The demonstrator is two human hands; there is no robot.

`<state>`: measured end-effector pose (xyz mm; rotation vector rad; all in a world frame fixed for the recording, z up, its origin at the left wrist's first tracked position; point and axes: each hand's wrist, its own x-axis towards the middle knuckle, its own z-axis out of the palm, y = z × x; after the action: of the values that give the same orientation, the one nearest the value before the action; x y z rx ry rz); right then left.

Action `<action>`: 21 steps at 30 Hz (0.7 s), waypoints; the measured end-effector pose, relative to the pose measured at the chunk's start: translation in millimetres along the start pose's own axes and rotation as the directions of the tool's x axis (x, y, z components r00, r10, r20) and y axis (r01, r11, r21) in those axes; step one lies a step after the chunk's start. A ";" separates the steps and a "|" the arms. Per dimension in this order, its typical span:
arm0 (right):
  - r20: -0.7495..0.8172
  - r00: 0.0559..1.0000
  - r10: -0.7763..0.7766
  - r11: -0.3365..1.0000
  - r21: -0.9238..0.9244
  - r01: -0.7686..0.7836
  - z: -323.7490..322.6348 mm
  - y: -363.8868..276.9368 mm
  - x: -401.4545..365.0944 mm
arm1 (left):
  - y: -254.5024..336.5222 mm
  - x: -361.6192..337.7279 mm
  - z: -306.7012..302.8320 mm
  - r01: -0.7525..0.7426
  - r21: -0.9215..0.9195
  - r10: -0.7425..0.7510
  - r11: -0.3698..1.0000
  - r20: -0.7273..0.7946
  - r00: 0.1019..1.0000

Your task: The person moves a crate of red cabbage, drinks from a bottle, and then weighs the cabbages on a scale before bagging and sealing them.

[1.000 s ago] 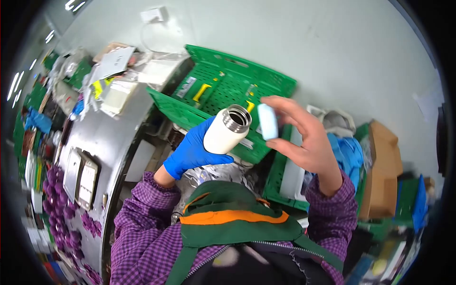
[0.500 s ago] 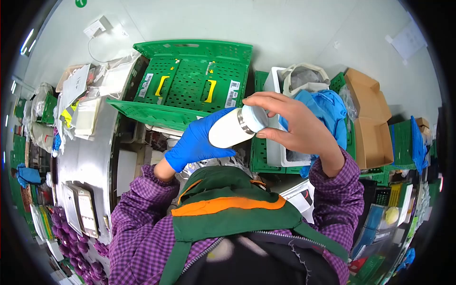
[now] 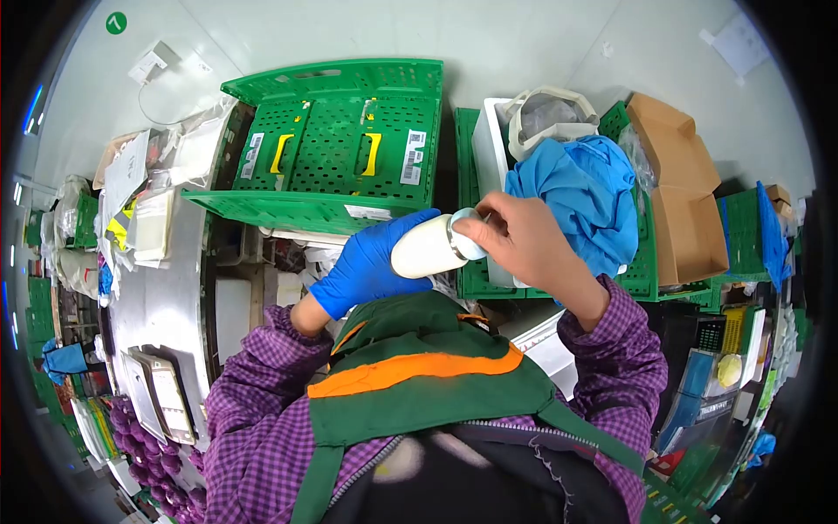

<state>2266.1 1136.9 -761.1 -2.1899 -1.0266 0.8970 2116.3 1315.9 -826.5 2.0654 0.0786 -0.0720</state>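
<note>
In front of my apron, my left hand (image 3: 368, 267), in a blue glove, is wrapped round the body of a white bottle (image 3: 426, 248). The bottle lies tilted, its neck with a metal ring pointing right. My right hand (image 3: 531, 242) is bare and closed on the pale blue lid (image 3: 469, 234), thumb across its face. The lid sits at the bottle's mouth; whether it is loose I cannot tell. Beyond the bottle stands the green crate (image 3: 336, 148) with yellow handles.
To the right are a blue cloth (image 3: 580, 196), a white bag (image 3: 552, 103) and an open cardboard box (image 3: 685, 201). A metal table (image 3: 166, 301) runs along the left with papers and plastic bags. Purple bundles (image 3: 148, 454) are at the lower left.
The fingers of my right hand have closed in on the lid, with the thumb now over it. The view has shifted, so the crate and blue cloth appear further left.
</note>
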 end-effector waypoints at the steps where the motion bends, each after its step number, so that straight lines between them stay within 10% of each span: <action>1: 0.005 0.999 0.049 0.998 -0.045 -0.049 2.7 5.1 2.1 | 1.6 1.9 2.3 0.003 -0.020 -0.003 1.000 -0.003 1.000; 3: 0.006 0.995 0.104 0.990 -0.092 -0.103 -0.5 9.3 0.7 | 6.0 7.5 5.0 0.018 -0.053 -0.018 0.998 0.001 1.000; 8: -0.163 0.899 -0.406 0.895 0.126 0.427 4.3 24.9 -4.8 | -2.5 11.0 12.8 0.023 -0.179 -0.027 0.984 -0.021 0.999; 10: -0.079 0.961 -0.265 0.942 0.193 0.276 2.1 16.8 -12.4 | -2.5 9.7 15.8 0.062 -0.131 -0.058 0.989 0.031 0.998; 12: 0.117 0.969 0.216 0.974 0.037 -0.222 1.9 5.6 -15.0 | -4.5 7.6 21.0 0.060 -0.121 -0.054 0.991 0.048 0.997; 16: 0.097 0.969 0.228 0.973 -0.039 -0.226 10.8 5.7 -27.7 | -12.7 0.2 33.8 0.039 -0.105 -0.030 0.994 0.086 0.996; 18: -0.259 0.929 -0.266 0.948 0.107 0.301 23.2 18.5 -31.3 | -13.5 -0.9 35.7 0.027 -0.099 -0.018 0.995 0.095 0.995; 21: -0.188 0.962 -0.198 0.972 0.086 0.217 25.1 23.5 -34.6 | -18.8 -1.4 41.4 0.030 -0.081 -0.019 0.996 0.134 0.991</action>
<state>2240.7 1100.9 -781.9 -1.9904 -1.0725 0.6331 2112.6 1288.4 -862.5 1.9718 0.0245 -0.2178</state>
